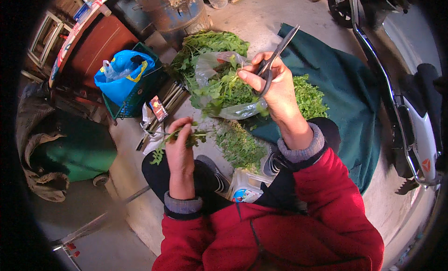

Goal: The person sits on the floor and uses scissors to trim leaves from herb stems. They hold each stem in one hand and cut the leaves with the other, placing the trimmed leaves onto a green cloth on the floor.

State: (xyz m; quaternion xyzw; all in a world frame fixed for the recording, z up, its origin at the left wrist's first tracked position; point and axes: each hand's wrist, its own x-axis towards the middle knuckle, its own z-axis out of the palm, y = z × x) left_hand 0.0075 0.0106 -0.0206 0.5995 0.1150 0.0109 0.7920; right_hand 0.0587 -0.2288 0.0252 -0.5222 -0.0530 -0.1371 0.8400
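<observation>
My right hand (271, 78) holds a pair of scissors (280, 50) with dark handles, blades pointing up and away, and pinches a thin sprig between thumb and forefinger. Under it a clear plastic bag (238, 111) lies open with cut leafy greens (224, 90) inside. My left hand (180, 138) is closed round a small bunch of green sprigs (196, 138), to the left of the bag. Behind the bag is a heap of larger leafy greens (224, 41). Another green pile (309, 97) rests on a dark green cloth (343, 82). Loose trimmings (239, 145) lie on the floor between my feet.
A green crate (140, 96) holding a blue bag (119, 73) stands at the left, near a small box (158, 109) and sticks. A plastic tub (245, 183) sits between my legs. A rusty metal drum (175, 15) is at the back; a scooter-like vehicle (418, 131) stands at the right.
</observation>
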